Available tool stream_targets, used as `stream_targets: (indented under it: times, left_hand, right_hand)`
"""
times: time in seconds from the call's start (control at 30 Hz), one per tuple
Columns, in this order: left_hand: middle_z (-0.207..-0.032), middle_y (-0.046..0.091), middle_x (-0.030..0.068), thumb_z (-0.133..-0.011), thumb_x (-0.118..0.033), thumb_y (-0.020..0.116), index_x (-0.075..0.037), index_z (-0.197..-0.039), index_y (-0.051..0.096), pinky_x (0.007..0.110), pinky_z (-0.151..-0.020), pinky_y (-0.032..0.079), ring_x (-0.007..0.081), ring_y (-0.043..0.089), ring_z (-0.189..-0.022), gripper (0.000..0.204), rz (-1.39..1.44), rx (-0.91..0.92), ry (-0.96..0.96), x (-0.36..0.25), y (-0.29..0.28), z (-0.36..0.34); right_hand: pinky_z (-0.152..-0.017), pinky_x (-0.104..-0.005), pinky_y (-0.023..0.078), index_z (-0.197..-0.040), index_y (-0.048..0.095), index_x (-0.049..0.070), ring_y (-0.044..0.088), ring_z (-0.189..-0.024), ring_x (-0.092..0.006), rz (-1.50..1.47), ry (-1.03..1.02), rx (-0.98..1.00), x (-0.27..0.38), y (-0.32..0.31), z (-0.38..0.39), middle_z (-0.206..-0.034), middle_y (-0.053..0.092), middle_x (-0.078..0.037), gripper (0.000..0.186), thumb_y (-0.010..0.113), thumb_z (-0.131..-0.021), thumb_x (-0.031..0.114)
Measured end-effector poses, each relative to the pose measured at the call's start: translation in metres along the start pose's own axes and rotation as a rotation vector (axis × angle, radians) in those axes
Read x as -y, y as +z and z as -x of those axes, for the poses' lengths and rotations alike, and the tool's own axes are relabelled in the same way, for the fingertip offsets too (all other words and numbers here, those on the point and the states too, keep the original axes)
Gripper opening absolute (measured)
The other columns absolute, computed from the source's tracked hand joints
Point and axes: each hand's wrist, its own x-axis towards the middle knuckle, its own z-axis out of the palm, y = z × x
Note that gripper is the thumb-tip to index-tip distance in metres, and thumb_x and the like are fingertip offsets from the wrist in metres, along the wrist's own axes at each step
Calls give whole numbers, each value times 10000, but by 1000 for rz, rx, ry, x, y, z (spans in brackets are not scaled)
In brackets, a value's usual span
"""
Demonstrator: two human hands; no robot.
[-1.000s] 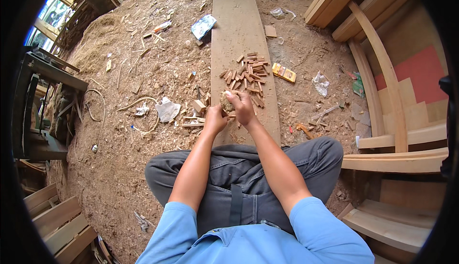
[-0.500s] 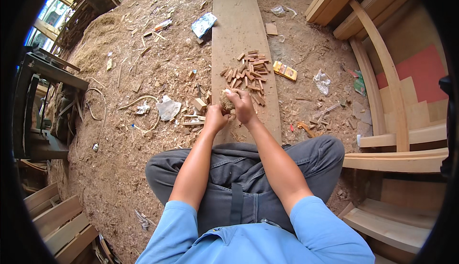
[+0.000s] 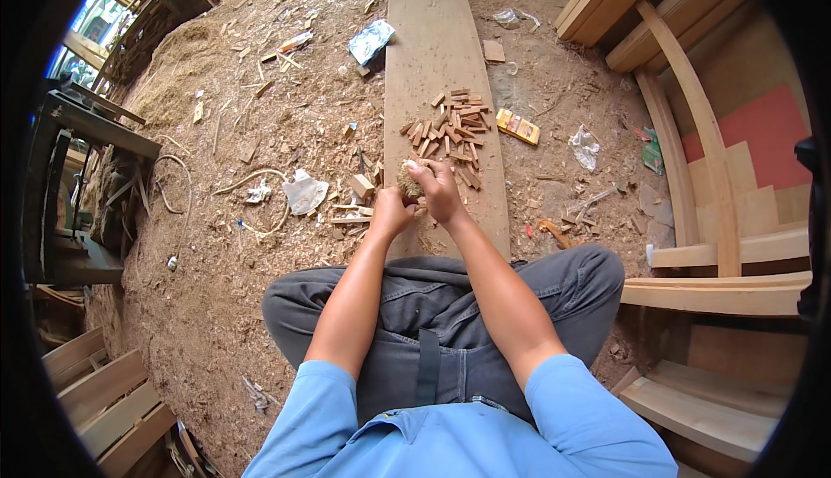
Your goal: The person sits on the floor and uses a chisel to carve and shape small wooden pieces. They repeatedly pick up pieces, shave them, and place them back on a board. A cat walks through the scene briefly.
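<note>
Both hands are meeting low over the plank (image 3: 437, 28), side by side and very close. The left hand (image 3: 391, 212) is curling its fingers inward at the plank's left edge; whether it's clamping on anything, I cannot tell. The right hand (image 3: 440, 192) is bending its fingers too, thumb pointing forward, and its palm is staying out of sight, so no telling there either. The blocks (image 3: 450, 128), small and brown, are lying in a loose heap on the plank, just beyond the right hand. A yellow packet (image 3: 517, 127) is sitting just right of them. Pale offcuts (image 3: 362, 186) are lying near the left hand, and a white scrap (image 3: 305, 193) is resting farther left.
</note>
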Motion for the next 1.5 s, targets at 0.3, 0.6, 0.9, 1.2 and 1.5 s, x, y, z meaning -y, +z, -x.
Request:
stream_targets:
  times: [0.3,0.6,0.9,1.2,1.5]
  left_hand:
    - [-799,721,195,-716,-68,761,-1,-828,764,374,-732,567,309,718,-755,130,23,65,48,5,2,-2]
    - [-792,721,196,-723,-80,757,3,-824,767,377,-750,567,316,719,-750,131,-24,82,-6,0,-2,-2]
    - [-796,716,207,-721,-73,754,16,-813,759,378,-768,566,318,722,-779,128,-26,42,1,2,0,-1]
    - [-801,712,219,-725,-67,757,21,-844,759,381,-733,568,324,719,-748,148,-42,34,54,4,2,-1]
    - [-812,724,203,-734,-58,753,22,-837,760,376,-753,569,310,726,-764,130,12,77,32,5,3,-1]
  right_hand:
    - [-669,-235,415,-873,684,4,501,-725,-55,-176,-86,-17,6,-2,1,-758,609,30,254,599,-930,237]
    - [-640,-236,395,-835,666,6,483,-717,-45,-20,58,9,7,-4,1,-743,592,41,257,599,-932,234]
    - [-626,-225,377,-836,661,21,463,-698,-39,-93,-22,5,7,0,2,-732,568,50,243,586,-942,226]
    - [-590,-242,367,-783,643,27,450,-652,-38,-50,-33,-35,8,0,1,-670,544,58,271,585,-938,242]
    - [-622,-234,367,-803,635,30,450,-690,-40,-124,-48,26,11,-2,2,-707,536,61,249,587,-940,232]
